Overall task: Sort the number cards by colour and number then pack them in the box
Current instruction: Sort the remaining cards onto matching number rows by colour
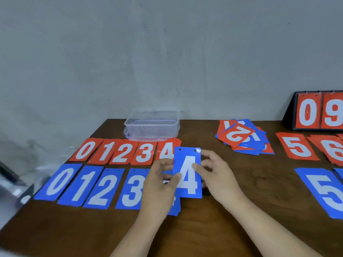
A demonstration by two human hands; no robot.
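Observation:
Both hands hold a blue 4 card (187, 173) upright just above the table. My left hand (159, 184) pinches its left edge and my right hand (217, 175) pinches its right edge. Under them lies a blue 4 pile (174, 208), mostly hidden. To the left, blue cards 0 to 3 (89, 186) lie in a row, with red cards 0 to 4 (122, 152) in a row behind them. A clear plastic box (152, 125) stands behind the red row. An unsorted heap of red and blue cards (243, 137) lies at the back right.
Red 5 (296, 146) and red 6 (332, 149) piles and a blue 5 pile (323, 191) lie at the right. A black flip scoreboard (319, 114) showing red 0 and 9 stands at the back right. The brown table's (250, 184) left edge runs diagonally.

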